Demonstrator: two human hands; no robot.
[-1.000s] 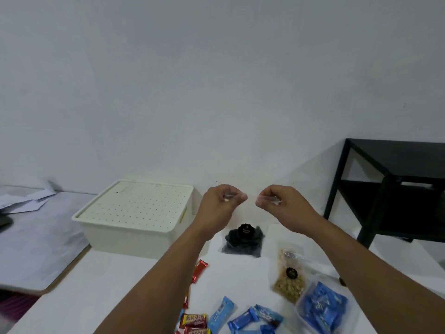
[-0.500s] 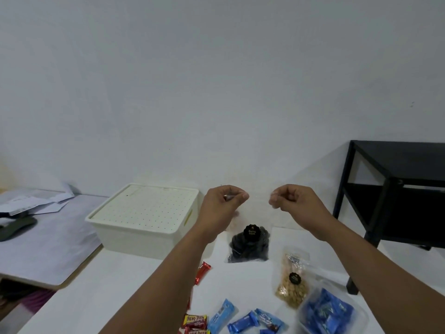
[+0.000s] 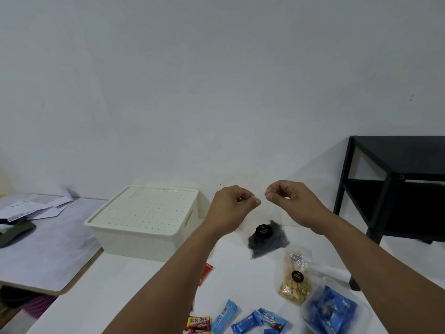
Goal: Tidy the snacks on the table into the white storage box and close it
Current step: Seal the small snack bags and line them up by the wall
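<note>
Left hand [image 3: 232, 207] and right hand [image 3: 292, 201] pinch top of clear plastic bag of dark snacks [image 3: 268, 238] – raised beside lidded white plastic storage box [image 3: 144, 220].

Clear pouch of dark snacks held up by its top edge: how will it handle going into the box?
The clear pouch of dark snacks probably hangs floppy, with its contents slumped at the bottom. It looks light, since a pinch by the left hand and right hand carries it. The thin film may slip.

1. White storage box [image 3: 144, 222] sat at the table's back left — perforated lid on, shut.
2. Dark snack bag [image 3: 268, 238] and peanut bag [image 3: 295, 283] lay right of it.
3. Blue bars [image 3: 248, 323], red wrappers [image 3: 198, 323] and a blue-pack tub [image 3: 333, 309] lay nearest — all outside the box.
</note>
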